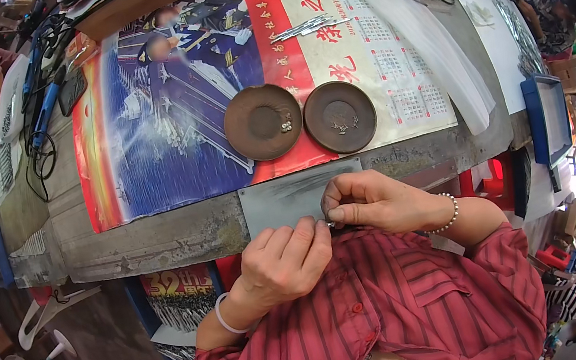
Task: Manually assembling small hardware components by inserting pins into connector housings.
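A small shiny piece (331, 224) sits between the fingertips of both hands, just short of the table's near edge. The left hand (285, 259) lies at the piece's eight o'clock, fingers curled and pinched narrow on it; a pale bangle (224, 318) circles the wrist. The right hand (366, 198) lies at two o'clock, thumb and forefinger likewise narrow at the piece; a beaded bracelet (448, 215) circles that wrist. The exact form of the piece is too small to tell.

Directions below are taken from the hands. A grey plate (280, 200) lies just beyond, toward eleven o'clock, partly covered by the hands. Two brown dishes stand side by side on a poster (144, 127): the left dish (246, 104) at eleven o'clock, with small pale beads (286, 127) inside; the right dish (343, 142) between twelve and one, with small silvery bits (345, 123). Farther off, thin silvery strips (309, 26) lie at twelve o'clock. A blue tray (535, 122) stands between two and three, well apart.
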Demonstrator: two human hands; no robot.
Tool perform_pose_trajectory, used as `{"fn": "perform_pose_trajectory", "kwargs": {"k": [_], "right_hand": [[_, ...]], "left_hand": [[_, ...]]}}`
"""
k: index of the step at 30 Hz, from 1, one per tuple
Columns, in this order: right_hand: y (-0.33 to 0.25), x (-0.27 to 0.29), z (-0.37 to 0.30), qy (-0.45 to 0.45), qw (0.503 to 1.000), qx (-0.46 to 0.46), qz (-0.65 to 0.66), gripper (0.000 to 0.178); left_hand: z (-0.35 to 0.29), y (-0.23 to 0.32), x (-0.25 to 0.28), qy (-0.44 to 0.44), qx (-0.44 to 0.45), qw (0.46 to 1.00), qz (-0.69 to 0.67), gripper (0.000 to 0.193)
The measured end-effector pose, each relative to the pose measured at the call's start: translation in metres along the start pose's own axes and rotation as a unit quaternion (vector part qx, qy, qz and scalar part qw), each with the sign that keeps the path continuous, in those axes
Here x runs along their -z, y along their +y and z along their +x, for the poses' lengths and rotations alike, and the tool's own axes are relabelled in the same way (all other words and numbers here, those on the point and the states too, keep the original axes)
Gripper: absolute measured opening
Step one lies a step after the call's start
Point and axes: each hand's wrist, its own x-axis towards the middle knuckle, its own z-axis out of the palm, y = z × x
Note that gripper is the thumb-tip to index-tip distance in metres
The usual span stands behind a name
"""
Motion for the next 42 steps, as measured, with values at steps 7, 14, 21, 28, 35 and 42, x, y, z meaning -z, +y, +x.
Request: {"fn": "perform_pose_trajectory", "kwargs": {"k": [7, 14, 21, 28, 35, 42], "right_hand": [[-0.001, -0.003, 0.005, 0.010, 1.000, -0.024, -0.013, 0.014], [0.001, -0.009, 0.010, 0.039, 0.998, -0.048, 0.005, 0.013], [0.006, -0.017, 0.016, 0.069, 0.995, -0.054, 0.050, 0.011], [0.013, -0.023, 0.019, 0.084, 0.982, 0.062, -0.157, 0.009], [0.010, -0.030, 0.020, 0.091, 0.953, 0.123, -0.261, 0.011], [0.009, -0.046, 0.017, 0.072, 0.803, 0.290, -0.516, 0.030]], "left_hand": [[-0.004, -0.003, 0.000, -0.004, 0.008, 1.000, 0.006, 0.018], [-0.006, -0.007, 0.000, -0.005, 0.015, 1.000, 0.008, 0.017], [-0.009, -0.010, 0.001, -0.012, 0.023, 1.000, 0.010, 0.016], [-0.019, -0.013, 0.000, -0.024, 0.036, 0.999, -0.005, 0.016], [-0.035, -0.002, 0.002, 0.013, 0.097, 0.994, -0.047, 0.026], [-0.049, -0.001, 0.008, 0.012, 0.162, 0.978, -0.127, 0.023]]}}
